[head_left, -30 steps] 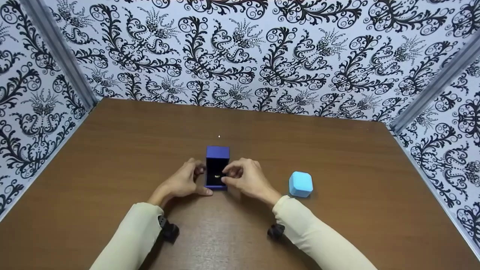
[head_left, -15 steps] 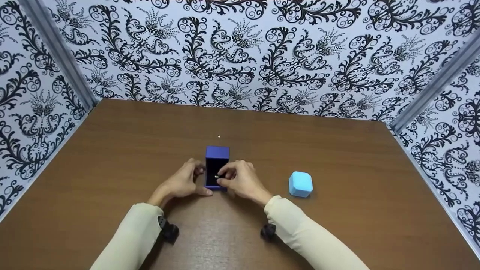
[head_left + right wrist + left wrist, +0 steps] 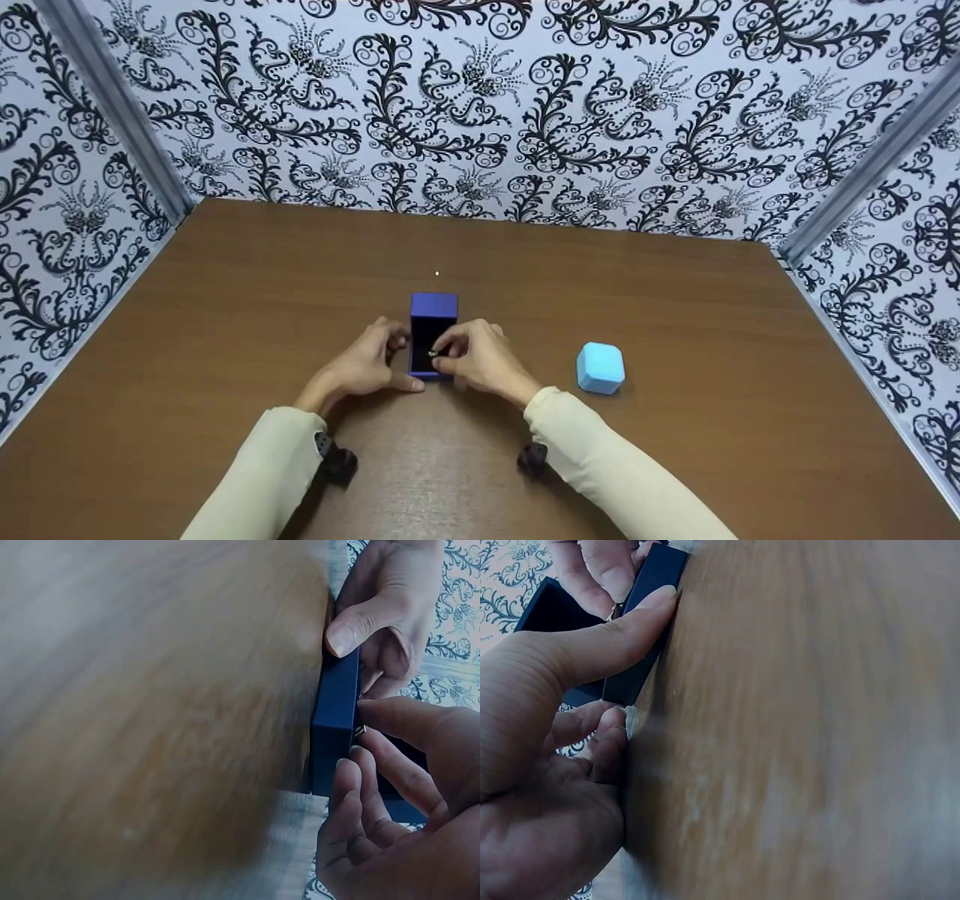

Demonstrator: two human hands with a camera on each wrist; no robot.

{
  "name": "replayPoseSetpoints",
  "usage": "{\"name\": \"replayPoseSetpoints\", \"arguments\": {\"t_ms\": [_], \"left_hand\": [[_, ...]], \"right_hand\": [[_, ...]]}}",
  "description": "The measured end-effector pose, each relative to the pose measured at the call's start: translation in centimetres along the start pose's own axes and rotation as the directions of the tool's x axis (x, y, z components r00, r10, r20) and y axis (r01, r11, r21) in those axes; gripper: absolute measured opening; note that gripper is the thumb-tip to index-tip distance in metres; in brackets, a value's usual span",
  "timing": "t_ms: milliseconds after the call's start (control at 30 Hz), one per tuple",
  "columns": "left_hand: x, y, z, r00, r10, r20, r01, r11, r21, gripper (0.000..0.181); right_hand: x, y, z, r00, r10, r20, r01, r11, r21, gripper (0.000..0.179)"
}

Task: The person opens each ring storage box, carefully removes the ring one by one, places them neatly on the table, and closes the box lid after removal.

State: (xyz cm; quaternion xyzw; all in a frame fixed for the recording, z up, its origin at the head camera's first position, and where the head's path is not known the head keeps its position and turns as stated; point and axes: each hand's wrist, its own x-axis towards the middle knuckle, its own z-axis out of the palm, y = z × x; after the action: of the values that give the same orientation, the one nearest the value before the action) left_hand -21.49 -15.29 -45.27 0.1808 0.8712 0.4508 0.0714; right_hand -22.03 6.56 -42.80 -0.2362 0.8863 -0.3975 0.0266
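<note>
One open blue ring box stands near the middle of the worktop, well apart from its far edge, lid raised at the back. Inside, against the black lining, sits a gold ring, which the right hand pinches between thumb and forefinger. The left hand grips the box's front left corner, thumb across the front. A light-blue rounded cube lies towards the worktop's right edge.
</note>
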Motion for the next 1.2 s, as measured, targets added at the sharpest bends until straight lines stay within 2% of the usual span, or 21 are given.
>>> {"name": "replayPoseSetpoints", "arguments": {"t_ms": [467,733,967,1200], "left_hand": [[0.01,0.09,0.14,1.0,-0.013,-0.014,0.013,1.0,0.002,0.067],[-0.03,0.04,0.1,1.0,-0.008,-0.016,0.008,1.0,0.004,0.066],[-0.05,-0.02,0.16,1.0,0.013,-0.024,-0.013,1.0,0.003,0.066],[-0.06,0.05,0.19,1.0,-0.004,-0.027,0.004,1.0,-0.003,0.067]], "right_hand": [[0.06,-0.11,0.09,1.0,0.022,0.022,-0.022,1.0,0.014,0.005],[0.07,-0.08,0.13,1.0,-0.009,0.016,0.009,1.0,0.008,0.004],[-0.04,-0.18,0.02,0.998,-0.019,0.063,0.018,1.0,0.025,0.004],[-0.1,-0.28,-0.09,0.995,-0.032,0.095,0.028,0.999,0.047,0.003]]}}
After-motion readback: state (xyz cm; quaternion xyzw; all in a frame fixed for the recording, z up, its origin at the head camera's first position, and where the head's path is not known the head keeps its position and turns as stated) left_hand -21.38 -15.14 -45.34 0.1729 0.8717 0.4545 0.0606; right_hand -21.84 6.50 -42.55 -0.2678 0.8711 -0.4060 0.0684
